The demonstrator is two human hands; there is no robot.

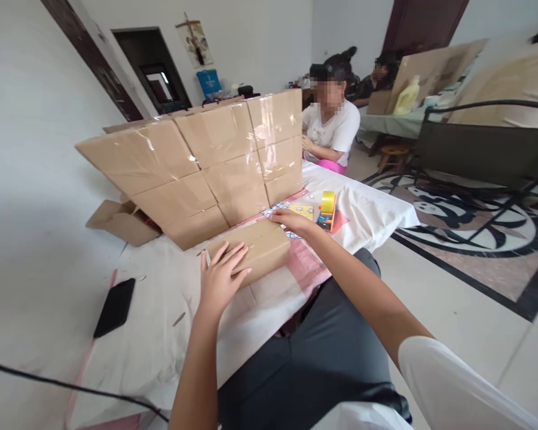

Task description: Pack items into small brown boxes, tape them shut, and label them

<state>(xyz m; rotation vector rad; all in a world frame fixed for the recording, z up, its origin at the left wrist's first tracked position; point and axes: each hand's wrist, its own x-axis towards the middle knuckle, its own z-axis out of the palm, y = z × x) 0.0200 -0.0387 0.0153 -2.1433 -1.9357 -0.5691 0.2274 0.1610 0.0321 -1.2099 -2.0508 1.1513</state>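
On the cloth-covered table in front of me lies a closed cardboard box (262, 254). My left hand (222, 272) rests on the left part of its top with the fingers spread. At the far right end of the box is my right hand (291, 220), its fingertips touching the top edge; part of its grip is hidden. A tape dispenser (327, 212) with a yellow roll stands just beyond my right hand, beside a yellow patterned sheet (302, 211). Behind the box rises a wall of taped cardboard (233, 158).
A black phone (114, 307) lies at the table's left, near a small flat strip (179, 319). An open carton (123, 222) sits behind it by the wall. Across the table sits another person (332, 119). A dark chair (479, 149) stands to the right.
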